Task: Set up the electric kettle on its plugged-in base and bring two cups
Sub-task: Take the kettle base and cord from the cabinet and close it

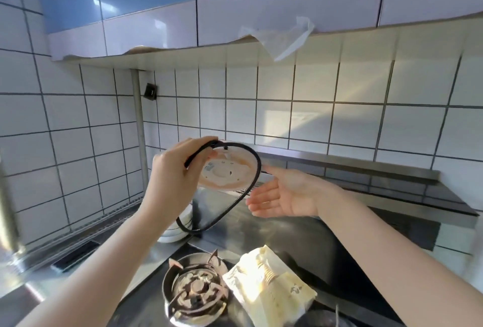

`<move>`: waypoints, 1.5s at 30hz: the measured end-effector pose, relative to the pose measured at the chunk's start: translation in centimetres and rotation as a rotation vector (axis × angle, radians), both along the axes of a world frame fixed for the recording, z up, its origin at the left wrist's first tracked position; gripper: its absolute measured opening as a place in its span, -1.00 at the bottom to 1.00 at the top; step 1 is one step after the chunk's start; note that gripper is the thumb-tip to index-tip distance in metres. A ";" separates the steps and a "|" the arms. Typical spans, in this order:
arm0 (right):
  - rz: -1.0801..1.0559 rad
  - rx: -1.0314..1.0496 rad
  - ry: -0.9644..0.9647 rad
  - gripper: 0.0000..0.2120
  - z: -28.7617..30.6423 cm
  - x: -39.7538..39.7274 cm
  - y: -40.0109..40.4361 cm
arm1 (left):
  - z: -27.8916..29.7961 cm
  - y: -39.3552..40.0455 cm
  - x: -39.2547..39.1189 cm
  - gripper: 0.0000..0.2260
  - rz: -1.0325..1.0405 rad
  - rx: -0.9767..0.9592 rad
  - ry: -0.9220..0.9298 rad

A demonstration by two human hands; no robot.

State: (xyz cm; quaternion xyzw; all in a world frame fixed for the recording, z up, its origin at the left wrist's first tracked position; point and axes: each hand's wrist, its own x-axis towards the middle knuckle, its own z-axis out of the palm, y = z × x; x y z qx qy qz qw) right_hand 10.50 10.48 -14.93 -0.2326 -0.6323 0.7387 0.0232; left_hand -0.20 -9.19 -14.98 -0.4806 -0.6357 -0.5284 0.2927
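My left hand (175,175) holds up the round white kettle base (226,172), tilted so its underside faces me. The base's black cord (230,206) loops around its right rim and hangs down in a loop toward the counter. My right hand (282,196) is open, palm up, just right of the base, its fingers near the cord but not gripping it. No kettle is in view. A stack of white bowls or cups (175,230) stands on the counter behind my left forearm, partly hidden.
A gas burner (196,292) sits on the steel counter at the bottom centre, with a pale yellow packet (271,287) beside it. A black outlet (150,91) is on the tiled wall by a vertical pipe (138,128). Wall cabinets (235,0) hang overhead.
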 end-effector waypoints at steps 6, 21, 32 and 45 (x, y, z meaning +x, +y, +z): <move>0.116 -0.376 0.115 -0.45 -4.5 -1.3 -2.9 | -5.1 -3.5 0.9 -0.73 -0.075 -0.174 0.062; 0.147 -0.502 0.294 -0.63 -16.0 -0.3 -11.0 | -19.8 -14.5 5.4 -0.81 -0.088 -0.322 -0.977; 0.327 -0.598 0.084 -0.64 -25.6 -0.2 -23.3 | -28.8 -25.6 10.8 -0.36 -0.045 0.314 -1.695; 0.795 -0.570 -0.145 -0.65 -27.8 -1.6 -44.1 | -28.9 -43.2 14.3 -0.71 0.470 0.705 -1.626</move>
